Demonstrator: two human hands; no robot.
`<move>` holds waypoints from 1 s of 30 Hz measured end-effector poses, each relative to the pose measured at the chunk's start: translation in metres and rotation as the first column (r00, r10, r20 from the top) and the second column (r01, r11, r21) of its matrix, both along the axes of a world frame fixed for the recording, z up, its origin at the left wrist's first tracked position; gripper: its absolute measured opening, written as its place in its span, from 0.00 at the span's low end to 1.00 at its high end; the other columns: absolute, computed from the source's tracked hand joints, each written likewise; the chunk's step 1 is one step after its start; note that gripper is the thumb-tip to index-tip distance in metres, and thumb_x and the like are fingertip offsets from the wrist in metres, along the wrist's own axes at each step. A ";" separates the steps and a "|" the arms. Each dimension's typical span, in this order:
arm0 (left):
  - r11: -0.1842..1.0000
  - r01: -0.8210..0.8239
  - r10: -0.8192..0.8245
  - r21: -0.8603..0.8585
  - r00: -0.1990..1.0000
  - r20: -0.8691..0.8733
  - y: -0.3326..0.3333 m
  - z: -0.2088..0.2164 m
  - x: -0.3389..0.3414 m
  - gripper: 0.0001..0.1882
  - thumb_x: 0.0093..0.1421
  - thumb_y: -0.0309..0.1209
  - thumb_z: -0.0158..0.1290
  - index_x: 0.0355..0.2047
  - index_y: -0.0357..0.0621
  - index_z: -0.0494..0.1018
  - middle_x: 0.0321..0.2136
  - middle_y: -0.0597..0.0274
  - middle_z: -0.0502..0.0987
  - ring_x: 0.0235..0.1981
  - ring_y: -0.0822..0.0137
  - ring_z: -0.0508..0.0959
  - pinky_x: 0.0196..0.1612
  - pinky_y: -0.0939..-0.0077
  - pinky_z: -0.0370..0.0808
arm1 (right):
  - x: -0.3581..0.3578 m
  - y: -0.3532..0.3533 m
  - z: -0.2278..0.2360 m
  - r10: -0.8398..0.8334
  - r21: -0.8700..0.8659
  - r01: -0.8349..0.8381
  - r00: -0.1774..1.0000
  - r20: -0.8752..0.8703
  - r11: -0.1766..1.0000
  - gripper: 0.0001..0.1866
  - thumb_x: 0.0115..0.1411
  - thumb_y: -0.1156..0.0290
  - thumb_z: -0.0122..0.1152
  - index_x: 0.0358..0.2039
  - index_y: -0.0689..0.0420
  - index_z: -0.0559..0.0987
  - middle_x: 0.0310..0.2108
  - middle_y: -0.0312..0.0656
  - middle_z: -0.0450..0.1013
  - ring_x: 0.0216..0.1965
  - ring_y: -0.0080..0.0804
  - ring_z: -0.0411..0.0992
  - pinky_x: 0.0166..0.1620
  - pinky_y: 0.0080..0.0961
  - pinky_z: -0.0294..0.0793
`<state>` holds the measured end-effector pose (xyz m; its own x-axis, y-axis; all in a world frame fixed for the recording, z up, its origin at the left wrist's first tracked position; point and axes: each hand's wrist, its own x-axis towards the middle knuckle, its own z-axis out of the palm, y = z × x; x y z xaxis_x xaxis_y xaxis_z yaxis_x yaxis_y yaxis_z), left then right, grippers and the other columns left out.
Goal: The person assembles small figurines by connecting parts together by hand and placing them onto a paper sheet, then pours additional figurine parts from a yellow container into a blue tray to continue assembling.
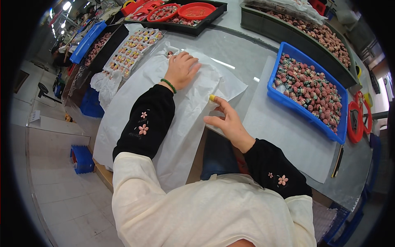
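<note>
A large sheet of thin white paper (162,169), creased and wrinkled, covers the table in front of me and hangs over its near edge. My left hand (181,72) lies on the paper's far part with its fingers stretched out. Just past its fingertips a small reddish piece (170,53) shows at the paper's far end. My right hand (228,123) hovers at the paper's right side, thumb and forefinger apart and nothing between them. A yellow cover (212,97) sits on that forefinger's tip.
To the right stands a blue tray (270,88) of pink-and-green pieces. Behind it is a long dark bin (284,31). A white compartment tray (119,49) of small figures lies at the left. A black tray (205,25) with red dishes is at the back; red-handled scissors (354,123) lie far right.
</note>
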<state>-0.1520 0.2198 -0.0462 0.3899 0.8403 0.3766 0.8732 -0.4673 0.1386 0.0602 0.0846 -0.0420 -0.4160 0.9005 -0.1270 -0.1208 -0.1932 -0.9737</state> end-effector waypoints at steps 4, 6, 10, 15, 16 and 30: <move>0.995 -0.050 0.045 -0.092 0.998 -0.051 -0.005 -0.013 0.001 0.21 0.59 0.46 0.37 0.45 0.46 0.66 0.44 0.60 0.69 0.54 0.55 0.57 0.53 0.46 0.48 | -0.004 -0.001 0.002 -0.005 0.037 0.003 0.998 0.056 0.999 0.38 0.45 0.68 0.63 0.54 0.66 0.57 0.49 0.45 0.60 0.49 0.29 0.59 0.47 0.24 0.63; 0.987 -0.071 0.060 -0.146 0.995 -0.081 -0.004 -0.016 -0.004 0.23 0.60 0.47 0.35 0.48 0.45 0.64 0.47 0.59 0.67 0.56 0.54 0.55 0.53 0.47 0.48 | -0.005 0.000 0.002 -0.002 0.032 0.000 0.998 0.067 0.999 0.38 0.44 0.68 0.64 0.54 0.66 0.57 0.50 0.45 0.59 0.49 0.30 0.59 0.47 0.24 0.63; 0.988 -0.046 0.031 -0.148 0.995 -0.099 -0.002 -0.022 -0.015 0.26 0.60 0.47 0.36 0.50 0.42 0.61 0.49 0.59 0.66 0.56 0.53 0.54 0.54 0.46 0.46 | -0.007 0.005 0.004 -0.016 0.125 0.006 0.996 0.086 0.992 0.39 0.44 0.69 0.64 0.54 0.66 0.57 0.53 0.46 0.58 0.52 0.32 0.58 0.47 0.24 0.63; 0.982 -0.085 0.041 -0.166 0.967 -0.253 -0.002 -0.006 -0.009 0.25 0.59 0.44 0.39 0.51 0.41 0.60 0.48 0.57 0.66 0.54 0.54 0.57 0.53 0.45 0.48 | -0.013 0.012 0.006 -0.005 0.157 -0.008 0.996 0.085 0.988 0.38 0.44 0.68 0.63 0.54 0.67 0.57 0.53 0.46 0.58 0.54 0.33 0.57 0.48 0.25 0.63; 0.985 -0.128 0.088 -0.118 0.951 -0.295 -0.005 0.005 -0.003 0.22 0.58 0.42 0.41 0.48 0.40 0.62 0.46 0.57 0.67 0.53 0.55 0.59 0.52 0.45 0.50 | -0.014 0.014 0.008 0.000 0.133 -0.012 0.996 0.090 0.991 0.39 0.44 0.68 0.63 0.54 0.67 0.57 0.53 0.46 0.58 0.54 0.33 0.57 0.48 0.25 0.63; 0.973 0.065 -0.078 -0.222 0.996 -0.050 -0.018 -0.012 0.013 0.21 0.60 0.45 0.37 0.48 0.47 0.64 0.44 0.56 0.68 0.55 0.52 0.56 0.51 0.44 0.49 | -0.014 0.012 0.001 -0.016 0.068 0.010 0.996 0.086 0.998 0.38 0.44 0.67 0.63 0.53 0.66 0.58 0.50 0.46 0.59 0.50 0.32 0.58 0.47 0.24 0.63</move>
<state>-0.1395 0.2015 -0.0582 0.4677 0.8692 0.1605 0.8483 -0.4924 0.1947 0.0464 0.0963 -0.0411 -0.3940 0.9136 -0.1003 -0.0378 -0.1252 -0.9914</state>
